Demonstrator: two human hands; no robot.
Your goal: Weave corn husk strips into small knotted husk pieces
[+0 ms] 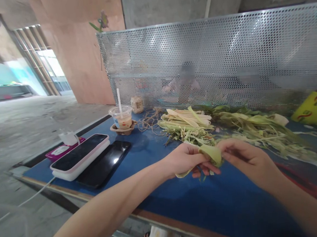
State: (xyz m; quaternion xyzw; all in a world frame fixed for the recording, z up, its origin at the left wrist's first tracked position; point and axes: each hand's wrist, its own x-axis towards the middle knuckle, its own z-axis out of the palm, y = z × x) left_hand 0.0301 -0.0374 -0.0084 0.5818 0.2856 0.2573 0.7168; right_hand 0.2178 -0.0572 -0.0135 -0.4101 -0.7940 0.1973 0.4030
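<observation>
A pale green corn husk [211,154], curled over on itself, is held between my two hands above the blue table. My left hand [189,159] is closed round it, thumb on top and fingers underneath, and a strip of husk shows below the palm. On the other side my right hand [240,157] pinches the husk's edge with thumb and fingertips. Just beyond my hands lies a stack of flat husks [187,119], with shredded green scraps [194,136] in front of it.
More loose husks [255,123] spread along the right back, near a yellow packet [312,107]. Red-handled scissors, apparently, [299,181] lie beside my right forearm. Left are twine [150,122], a drink cup [122,118], a jar [137,104] and two phones [104,164]. A perforated metal screen [211,58] stands behind.
</observation>
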